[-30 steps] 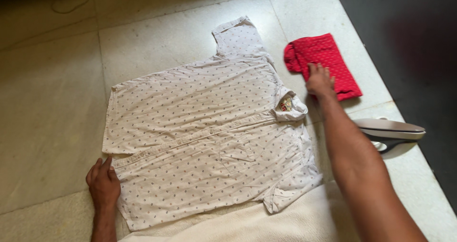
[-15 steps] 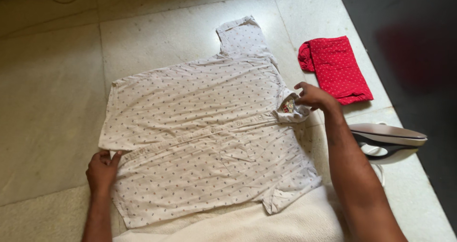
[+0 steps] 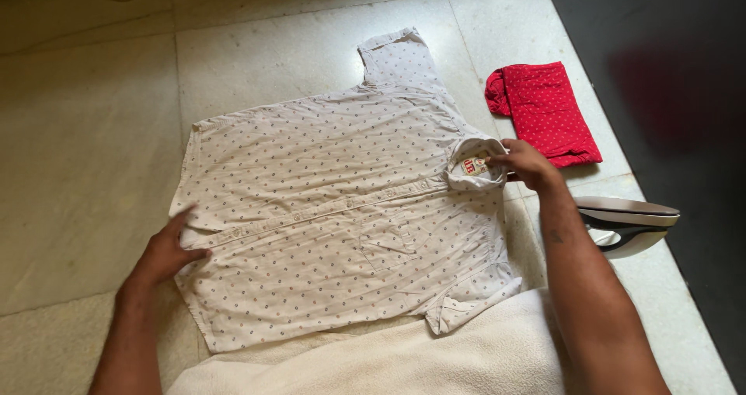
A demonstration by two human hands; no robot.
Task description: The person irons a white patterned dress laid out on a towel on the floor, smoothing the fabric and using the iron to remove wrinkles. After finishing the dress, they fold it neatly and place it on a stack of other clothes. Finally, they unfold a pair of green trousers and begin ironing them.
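Observation:
A white short-sleeved shirt [image 3: 334, 224] with small dark dots lies spread flat on the tiled floor, buttoned front up, collar to the right. My right hand [image 3: 524, 163] pinches the collar [image 3: 474, 169] at its right edge. My left hand [image 3: 167, 251] rests with fingers extended on the shirt's bottom hem at the left. One sleeve [image 3: 396, 61] points away from me. The near sleeve [image 3: 466, 305] is folded by the cream towel.
A folded red dotted garment [image 3: 548, 111] lies on the floor just beyond my right hand. An iron [image 3: 625, 222] lies to the right of my right forearm. A cream towel [image 3: 404, 360] covers the floor at the bottom. A dark mat [image 3: 676, 92] borders the right.
My right hand left the red garment and took hold of the shirt collar. My left hand shifted along the hem and flattened its fingers. The shirt moved slightly right.

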